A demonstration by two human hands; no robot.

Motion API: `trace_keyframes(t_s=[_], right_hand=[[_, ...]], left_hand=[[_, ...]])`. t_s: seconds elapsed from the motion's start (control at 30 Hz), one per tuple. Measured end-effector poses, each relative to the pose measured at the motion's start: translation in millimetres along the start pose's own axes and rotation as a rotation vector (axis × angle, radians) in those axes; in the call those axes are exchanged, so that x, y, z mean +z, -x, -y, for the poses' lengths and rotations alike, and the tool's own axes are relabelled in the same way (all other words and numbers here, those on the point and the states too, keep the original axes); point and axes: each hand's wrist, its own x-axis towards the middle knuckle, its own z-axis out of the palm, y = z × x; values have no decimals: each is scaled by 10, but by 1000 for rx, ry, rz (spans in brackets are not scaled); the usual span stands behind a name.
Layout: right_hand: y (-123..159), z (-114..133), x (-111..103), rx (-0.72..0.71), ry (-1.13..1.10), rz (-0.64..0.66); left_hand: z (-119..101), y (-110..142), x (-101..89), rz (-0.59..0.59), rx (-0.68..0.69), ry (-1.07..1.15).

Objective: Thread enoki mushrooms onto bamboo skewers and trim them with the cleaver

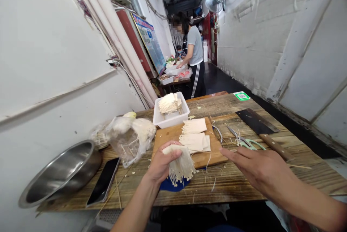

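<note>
My left hand (162, 159) is closed around a flat bunch of enoki mushrooms (181, 161), the thin stems and small caps hanging down over the board's front edge. A thin bamboo skewer (299, 166) runs through my right hand (260, 165), which pinches it. Its other end reaches left toward the bunch; whether it touches, I cannot tell. On the wooden cutting board (165, 136) lie flat enoki portions (193, 141), with another portion (194, 126) behind them. Farther back, a white plastic tub (172, 120) holds more skewered enoki (168, 102).
Left of the board are a plastic bag of enoki (132, 136), a phone (103, 181) and a steel basin (62, 174). Scissors (244, 141) and a cleaver (256, 120) lie to the right. A person (195, 46) stands working at another table behind.
</note>
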Motion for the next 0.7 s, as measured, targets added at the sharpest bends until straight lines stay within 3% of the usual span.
trace_keyframes(t_s=[0.2,0.7], right_hand=[[3,18,-42,-4,-6,65],[36,51,-76,10,12,55]], left_hand=[[-3,19,9,9,20,-28],[-16,57,38,-10,36,-63]])
